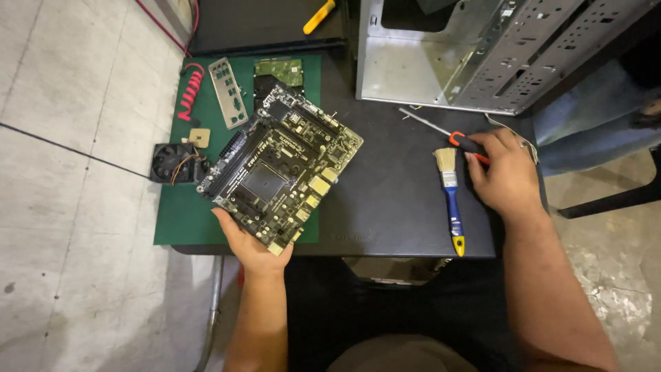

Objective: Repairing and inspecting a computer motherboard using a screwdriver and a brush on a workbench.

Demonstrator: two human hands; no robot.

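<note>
- Left hand (249,244) at the near table edge, palm up under the motherboard (279,176), fingers clamped on its near corner. Board is lifted and tilted, long axis running from near-right to far-left, above the green mat (182,220).
- Right hand (504,172) on the dark table (392,200), well apart from the board, fingers closed around the orange-and-black handle of a screwdriver (447,134). Its shaft points far-left, toward the board side.
- Paintbrush (451,196), blue handle with yellow tip, lies just left of the right hand; bristles point away, handle toward the person.
- On the mat beyond the board: small fan (169,162), square chip (200,136), metal port plate (228,93), red cable (191,93), green circuit board (278,69).
- Farthest: open metal computer case (482,55), to the right; yellow-handled tool (318,16) at the top edge.
</note>
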